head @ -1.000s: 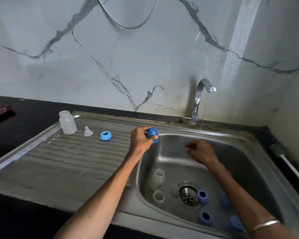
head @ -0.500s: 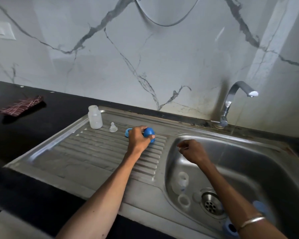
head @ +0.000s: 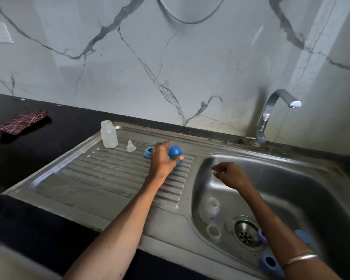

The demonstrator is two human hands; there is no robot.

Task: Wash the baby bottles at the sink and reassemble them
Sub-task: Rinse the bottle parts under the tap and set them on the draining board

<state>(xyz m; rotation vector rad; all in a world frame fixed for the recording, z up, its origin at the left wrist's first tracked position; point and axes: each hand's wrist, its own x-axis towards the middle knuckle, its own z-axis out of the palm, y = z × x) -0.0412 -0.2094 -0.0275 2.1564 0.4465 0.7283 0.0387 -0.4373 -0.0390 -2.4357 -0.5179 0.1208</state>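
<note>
My left hand (head: 163, 158) grips a round blue bottle cap (head: 174, 152) low over the ribbed drainboard (head: 109, 178), just right of a blue screw ring (head: 148, 152). Further left on the drainboard stand a clear nipple (head: 130, 146) and an upright clear bottle (head: 108, 134) with no top. My right hand (head: 229, 175) hovers over the sink basin (head: 291, 188) with fingers curled, holding nothing that I can see. In the basin lie a clear bottle (head: 211, 209), a clear ring-shaped part (head: 214, 230) and several blue rings and caps (head: 269, 261) near the drain (head: 246, 232).
The tap (head: 271, 116) at the back right lets a thin stream of water fall into the basin. A folded checked cloth (head: 21, 122) lies on the black counter (head: 38, 229) at far left. The marble wall rises right behind the sink.
My left hand has carried the blue cap from the basin's edge leftward to the drainboard, beside the blue ring. My right hand has stayed over the basin. The camera view shifted left.
</note>
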